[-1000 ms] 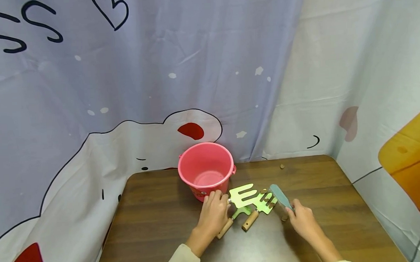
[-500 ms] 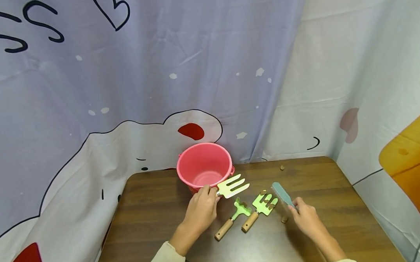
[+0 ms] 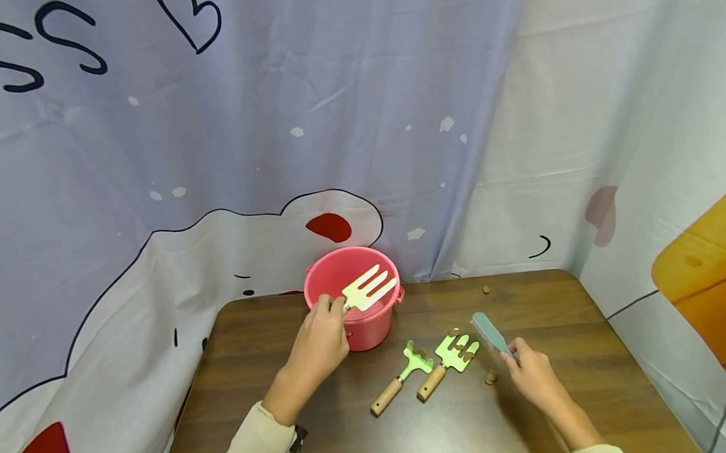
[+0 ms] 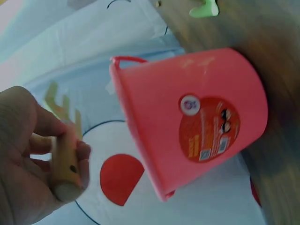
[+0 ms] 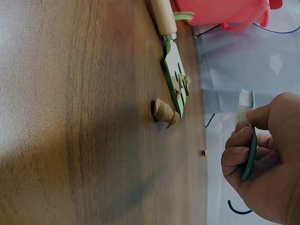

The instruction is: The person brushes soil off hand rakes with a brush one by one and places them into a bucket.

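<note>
My left hand (image 3: 319,340) grips the wooden handle (image 4: 65,159) of a light green garden fork (image 3: 366,290), its tines above the mouth of a pink bucket (image 3: 370,333). The left wrist view shows the bucket's side with a red label (image 4: 206,131). In my right hand (image 3: 535,376) is a teal brush (image 3: 491,332) with pale bristles (image 5: 244,101), held above the table. Left of the brush lies a second green fork (image 3: 456,353) with brown clumps on its tines. Beside it rests a green hand tool (image 3: 414,361) with a wooden handle, also bearing some brown matter.
A brown lump (image 5: 164,112) lies on the wooden table (image 3: 562,326) near the second fork. A smaller crumb (image 3: 486,289) sits by the back edge. Behind the table hangs a printed curtain (image 3: 262,136).
My left hand has lifted the fork away from the other tools, up and left to above the bucket. The right hand with the brush has barely moved.
</note>
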`<state>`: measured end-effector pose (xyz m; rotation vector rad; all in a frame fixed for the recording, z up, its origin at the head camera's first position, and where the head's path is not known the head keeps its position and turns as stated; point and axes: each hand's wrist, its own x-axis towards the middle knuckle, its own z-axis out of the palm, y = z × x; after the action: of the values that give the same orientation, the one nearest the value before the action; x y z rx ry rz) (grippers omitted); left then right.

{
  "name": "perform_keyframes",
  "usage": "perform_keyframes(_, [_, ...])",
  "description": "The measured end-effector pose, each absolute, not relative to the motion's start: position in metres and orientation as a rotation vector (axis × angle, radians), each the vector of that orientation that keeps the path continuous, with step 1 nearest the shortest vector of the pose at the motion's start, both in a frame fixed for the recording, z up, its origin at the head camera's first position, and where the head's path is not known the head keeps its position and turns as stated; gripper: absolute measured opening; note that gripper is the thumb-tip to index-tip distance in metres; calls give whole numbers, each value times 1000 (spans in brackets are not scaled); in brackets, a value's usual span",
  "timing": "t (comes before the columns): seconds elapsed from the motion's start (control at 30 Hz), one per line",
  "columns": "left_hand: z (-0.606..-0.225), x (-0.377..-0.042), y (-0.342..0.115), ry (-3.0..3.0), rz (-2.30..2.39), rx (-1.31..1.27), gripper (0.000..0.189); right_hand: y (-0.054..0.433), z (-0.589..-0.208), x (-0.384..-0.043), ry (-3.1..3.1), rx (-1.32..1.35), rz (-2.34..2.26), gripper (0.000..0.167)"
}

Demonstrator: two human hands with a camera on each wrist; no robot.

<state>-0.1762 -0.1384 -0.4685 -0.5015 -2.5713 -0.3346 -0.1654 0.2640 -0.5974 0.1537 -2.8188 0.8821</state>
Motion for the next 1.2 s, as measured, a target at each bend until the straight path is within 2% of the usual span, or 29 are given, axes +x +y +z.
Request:
perform_keyframes(0.13, [-464, -187, -143, -2664, -340, -441, 14, 264, -596, -166, -2815, 170, 885, 14])
perform_keyframes(0.3, [-460, -198, -145, -2736, -329, -412, 18, 264, -593, -166, -2848, 149, 913, 15])
perform_keyframes(0.53, [-449, -213, -140, -2827, -313, -423, 9, 265, -591, -166, -2853, 147, 918, 14])
perform_keyframes(0.77, [-445, -232, -131, -2943, -339, -374, 21, 266, -592, -165, -2844, 142, 911, 14])
perform_keyframes(0.97, [-444, -250, -123, -3064, -357, -281, 7, 266, -591, -165, -2850, 155, 920, 15])
perform_keyframes(1.2, [-452, -265, -118, -3150, -390, -203, 8, 267, -592, -165, -2850, 147, 942, 14])
